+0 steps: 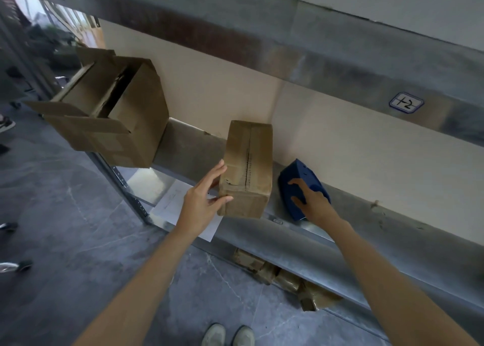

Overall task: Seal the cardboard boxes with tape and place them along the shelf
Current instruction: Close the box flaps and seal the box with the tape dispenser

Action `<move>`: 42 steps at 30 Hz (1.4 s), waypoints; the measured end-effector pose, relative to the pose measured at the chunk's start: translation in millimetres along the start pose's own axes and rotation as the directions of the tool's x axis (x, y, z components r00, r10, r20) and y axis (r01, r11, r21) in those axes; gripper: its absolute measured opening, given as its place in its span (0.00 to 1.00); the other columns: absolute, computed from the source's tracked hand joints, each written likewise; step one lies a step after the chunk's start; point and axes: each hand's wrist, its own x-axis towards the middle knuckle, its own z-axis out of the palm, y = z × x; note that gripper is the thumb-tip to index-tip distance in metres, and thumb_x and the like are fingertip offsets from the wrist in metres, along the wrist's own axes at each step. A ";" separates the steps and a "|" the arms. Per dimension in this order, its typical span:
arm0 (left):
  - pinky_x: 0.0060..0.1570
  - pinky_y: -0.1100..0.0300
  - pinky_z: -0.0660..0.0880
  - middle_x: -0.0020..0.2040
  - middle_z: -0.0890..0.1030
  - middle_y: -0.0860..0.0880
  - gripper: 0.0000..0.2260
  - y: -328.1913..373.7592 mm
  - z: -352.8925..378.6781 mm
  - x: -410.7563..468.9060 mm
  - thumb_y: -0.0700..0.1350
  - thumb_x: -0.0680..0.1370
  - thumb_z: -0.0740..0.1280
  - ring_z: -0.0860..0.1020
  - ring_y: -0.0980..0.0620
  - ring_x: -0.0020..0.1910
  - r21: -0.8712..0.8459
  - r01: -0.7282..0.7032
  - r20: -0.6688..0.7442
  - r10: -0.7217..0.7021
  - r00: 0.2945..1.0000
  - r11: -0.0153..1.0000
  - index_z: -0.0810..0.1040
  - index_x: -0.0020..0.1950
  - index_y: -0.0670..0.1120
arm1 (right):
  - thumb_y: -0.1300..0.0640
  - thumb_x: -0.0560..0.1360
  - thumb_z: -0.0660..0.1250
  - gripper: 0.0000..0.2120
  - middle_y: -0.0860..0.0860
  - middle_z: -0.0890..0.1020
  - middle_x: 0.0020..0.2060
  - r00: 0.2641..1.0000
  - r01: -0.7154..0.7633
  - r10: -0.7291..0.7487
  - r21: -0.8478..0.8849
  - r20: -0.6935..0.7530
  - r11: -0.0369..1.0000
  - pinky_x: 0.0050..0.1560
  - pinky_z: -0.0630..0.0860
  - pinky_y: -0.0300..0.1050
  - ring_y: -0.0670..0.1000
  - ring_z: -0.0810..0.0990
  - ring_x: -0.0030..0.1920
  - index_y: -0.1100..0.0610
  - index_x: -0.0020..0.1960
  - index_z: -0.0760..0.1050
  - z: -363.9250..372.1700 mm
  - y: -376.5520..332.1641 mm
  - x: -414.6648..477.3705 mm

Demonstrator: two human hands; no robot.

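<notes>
The left hand [203,197] is pressing straight fingers against the left side of the small taped brown cardboard box [248,162], its thumb lying across the near corner. The right hand [311,199] is curling its fingers over the dark blue plastic tape dispenser [301,175] just beside the box. Both things are resting on the grey metal shelf [366,227]. A larger open-flapped cardboard box [117,115] is sitting at the shelf's left end.

Open box [110,109] left on shelf [353,230]; sealed box [246,170] centre; tape dispenser [301,185] right.
</notes>
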 end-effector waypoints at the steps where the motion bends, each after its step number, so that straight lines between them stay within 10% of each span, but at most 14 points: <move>1: 0.60 0.53 0.78 0.75 0.67 0.60 0.34 0.6 -0.2 -0.2 0.44 0.72 0.75 0.70 0.58 0.71 -0.002 0.005 0.001 -0.005 1.000 1.000 0.67 0.76 0.48 | 0.52 0.83 0.57 0.21 0.56 0.79 0.41 1.000 0.005 -0.007 -0.084 -0.019 0.996 0.33 0.77 0.50 0.55 0.79 0.34 0.44 0.74 0.57 -1.0 0.3 -1.5; 8: 0.57 0.51 0.80 0.75 0.67 0.61 0.35 2.2 -1.2 -0.5 0.42 0.72 0.76 0.71 0.56 0.71 -0.035 0.028 0.008 -0.027 1.000 0.999 0.67 0.77 0.50 | 0.40 0.82 0.53 0.29 0.53 0.79 0.43 0.981 -0.018 -0.052 -0.355 -0.186 0.935 0.34 0.78 0.48 0.54 0.78 0.37 0.40 0.79 0.45 -18.7 -12.4 -27.4; 22: 0.63 0.58 0.76 0.73 0.71 0.57 0.32 13.1 -16.5 4.7 0.46 0.68 0.79 0.70 0.58 0.71 0.084 -0.132 0.024 0.130 0.991 0.988 0.74 0.71 0.45 | 0.43 0.74 0.69 0.28 0.50 0.72 0.66 0.811 0.447 -0.433 -0.061 -0.393 0.892 0.58 0.76 0.42 0.49 0.73 0.63 0.54 0.70 0.71 -13.8 -89.2 -50.1; 42: 0.66 0.63 0.72 0.69 0.76 0.48 0.26 9.9 -11.3 6.2 0.49 0.72 0.76 0.75 0.56 0.67 0.265 -0.264 0.000 0.274 0.962 0.927 0.77 0.66 0.40 | 0.49 0.70 0.76 0.19 0.55 0.80 0.51 0.749 0.450 -0.377 0.001 -0.545 0.893 0.50 0.80 0.45 0.53 0.79 0.54 0.63 0.51 0.79 -0.2 -90.9 -37.8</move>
